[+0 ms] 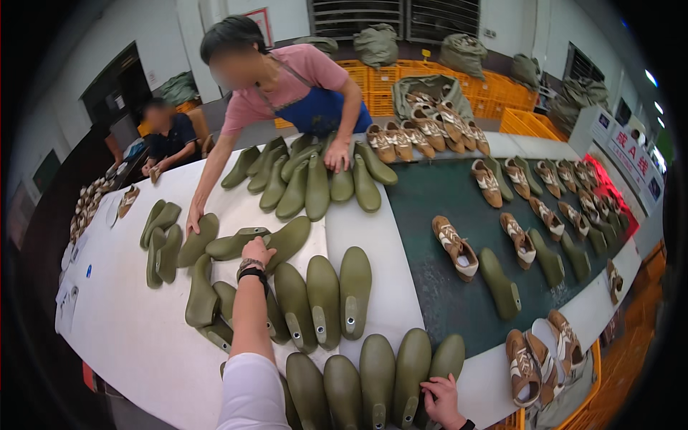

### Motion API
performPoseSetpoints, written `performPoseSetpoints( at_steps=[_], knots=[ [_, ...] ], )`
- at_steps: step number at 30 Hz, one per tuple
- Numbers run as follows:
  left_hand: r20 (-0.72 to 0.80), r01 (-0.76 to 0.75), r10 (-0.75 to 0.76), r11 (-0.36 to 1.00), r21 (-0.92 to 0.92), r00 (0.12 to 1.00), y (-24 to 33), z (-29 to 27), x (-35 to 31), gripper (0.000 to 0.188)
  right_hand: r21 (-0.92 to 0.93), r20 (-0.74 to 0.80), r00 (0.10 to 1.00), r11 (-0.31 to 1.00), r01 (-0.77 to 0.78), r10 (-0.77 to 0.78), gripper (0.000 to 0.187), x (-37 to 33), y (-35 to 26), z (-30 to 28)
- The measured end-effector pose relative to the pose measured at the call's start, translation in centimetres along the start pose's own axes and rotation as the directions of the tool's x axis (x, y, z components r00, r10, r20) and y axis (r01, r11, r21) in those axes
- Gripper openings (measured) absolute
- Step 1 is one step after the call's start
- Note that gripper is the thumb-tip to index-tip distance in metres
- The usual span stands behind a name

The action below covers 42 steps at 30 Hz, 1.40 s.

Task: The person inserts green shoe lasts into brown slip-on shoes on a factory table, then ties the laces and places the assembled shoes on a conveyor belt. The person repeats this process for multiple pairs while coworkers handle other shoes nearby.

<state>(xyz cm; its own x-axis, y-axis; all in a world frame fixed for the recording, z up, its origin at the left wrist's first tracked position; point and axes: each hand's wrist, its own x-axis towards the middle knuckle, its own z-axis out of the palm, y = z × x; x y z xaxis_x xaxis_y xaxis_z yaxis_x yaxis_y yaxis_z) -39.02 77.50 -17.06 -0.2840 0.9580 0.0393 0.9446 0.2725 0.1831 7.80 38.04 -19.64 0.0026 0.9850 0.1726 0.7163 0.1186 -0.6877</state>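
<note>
My left hand (256,252) reaches across the white tabletop, its fingers curled round the near end of an olive-green shoe last (289,242). Beside it lies another last (236,245), on its side. At the near edge my right hand (443,401) has its fingers bent against a last (448,356) at the right end of a row. Its thumb side is partly hidden. Between my hands, several more lasts (355,292) lie side by side, most with toes pointing away from me; my left forearm covers some of them.
Across the table, a co-worker (301,86) in a blue apron touches lasts with both hands. Brown-and-white shoes (454,248) and lasts stand on a dark green belt (444,308) at right. Shoes (523,367) sit at the near right edge. Orange crates (494,97) line the back.
</note>
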Motion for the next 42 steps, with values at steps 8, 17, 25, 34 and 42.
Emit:
performPoseSetpoints(
  at_steps=[8, 17, 25, 34, 42],
  knots=[
    [-0.087, 0.054, -0.077, 0.971, -0.234, 0.993, 1.6, -4.5, -0.4, 0.051, 0.021, -0.046, 0.999, 1.0, 0.011, -0.01, 0.016, 0.1, 0.5, 0.7],
    [0.12, -0.196, 0.256, 0.907, -0.372, 0.959, 16.5, -5.8, -6.7, 0.059, 0.039, -0.09, 0.996, 0.999, 0.017, -0.014, 0.014, 0.3, 0.5, 1.2],
    [0.293, -0.664, 0.618, 0.744, 0.083, 0.729, 27.1, 2.0, -18.8, 0.029, 0.057, -0.104, 0.994, 0.998, 0.036, -0.03, 0.013, 0.3, 0.8, 1.4],
    [0.26, -0.724, 0.747, 0.661, -0.195, 0.612, 25.0, 4.7, -18.4, 0.064, 0.041, -0.106, 0.994, 0.998, 0.04, -0.036, 0.014, 0.3, 0.9, 2.1],
    [0.488, -0.633, 0.69, 0.709, -0.311, 0.534, 24.0, 3.5, -20.5, 0.057, 0.031, -0.079, 0.997, 1.0, 0.005, -0.002, 0.013, 0.2, 0.6, 1.8]
  ],
)
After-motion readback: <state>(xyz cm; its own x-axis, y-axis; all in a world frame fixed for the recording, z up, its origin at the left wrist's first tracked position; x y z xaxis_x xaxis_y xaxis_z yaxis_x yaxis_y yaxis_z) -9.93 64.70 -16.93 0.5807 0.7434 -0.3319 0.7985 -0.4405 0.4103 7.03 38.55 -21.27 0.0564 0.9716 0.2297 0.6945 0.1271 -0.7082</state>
